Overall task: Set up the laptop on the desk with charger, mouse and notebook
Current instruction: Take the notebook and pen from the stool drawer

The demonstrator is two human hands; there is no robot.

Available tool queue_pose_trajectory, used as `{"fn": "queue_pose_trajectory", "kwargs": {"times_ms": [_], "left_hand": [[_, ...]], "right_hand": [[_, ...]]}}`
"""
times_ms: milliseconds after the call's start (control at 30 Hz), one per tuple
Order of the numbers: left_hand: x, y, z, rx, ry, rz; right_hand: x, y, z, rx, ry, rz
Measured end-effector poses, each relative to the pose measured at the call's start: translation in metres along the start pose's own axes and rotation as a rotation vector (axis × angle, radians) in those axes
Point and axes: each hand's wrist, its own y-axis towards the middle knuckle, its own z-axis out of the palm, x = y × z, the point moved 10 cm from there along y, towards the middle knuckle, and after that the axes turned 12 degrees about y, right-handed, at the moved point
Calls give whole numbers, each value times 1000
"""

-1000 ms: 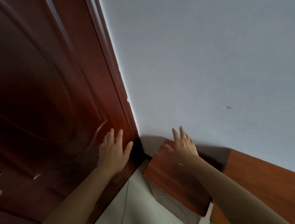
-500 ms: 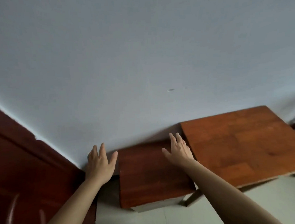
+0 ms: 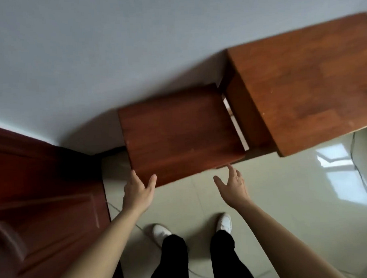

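Observation:
A reddish wooden desk point(image 3: 315, 87) stands against the pale wall at the upper right, its top bare. A lower wooden cabinet point(image 3: 178, 132) sits to its left, also bare on top. My left hand point(image 3: 138, 190) hovers open at the cabinet's front left corner, fingers spread. My right hand point(image 3: 233, 185) hangs open just below the cabinet's front right corner, holding nothing. No laptop, charger, mouse or notebook is in view.
A dark red wooden door point(image 3: 40, 199) fills the left side. Glossy pale floor tiles point(image 3: 296, 197) lie in front of the furniture, with a thin cable point(image 3: 363, 179) at the far right. My legs in black trousers and white shoes point(image 3: 224, 222) stand below.
The view has tilted down from the wall and door to the cabinet, desk and floor. Both open hands have dropped from the wall level to the cabinet's front edge.

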Motion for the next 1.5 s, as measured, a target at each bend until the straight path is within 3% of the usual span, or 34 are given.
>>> {"fn": "queue_pose_trajectory", "kwargs": {"times_ms": [233, 267, 367, 467, 567, 800, 1000, 1133, 1267, 1500], "left_hand": [[18, 2, 50, -443, -243, -86], [26, 4, 64, -430, -304, -123], [47, 16, 121, -186, -641, -245], [50, 25, 152, -29, -615, -159], [51, 40, 155, -25, -623, -120], [62, 64, 161, -29, -796, -337], [66, 62, 163, 4, -776, -316], [74, 50, 159, -19, -606, -274], [87, 28, 171, 35, -482, -286], [93, -10, 206, 180, -675, -355]], "right_hand": [[-96, 59, 50, 27, 191, 214], [-103, 69, 55, 32, 221, 219], [-107, 92, 56, 4, 301, 215], [-102, 121, 39, -97, 421, 168], [-95, 146, 31, -118, 502, 141], [-96, 162, 31, -100, 581, 137], [-102, 162, 24, -114, 433, 85], [-100, 145, 14, -167, 299, -25], [-115, 123, 11, -162, 294, -17], [-145, 88, 23, -106, 389, 29]]}}
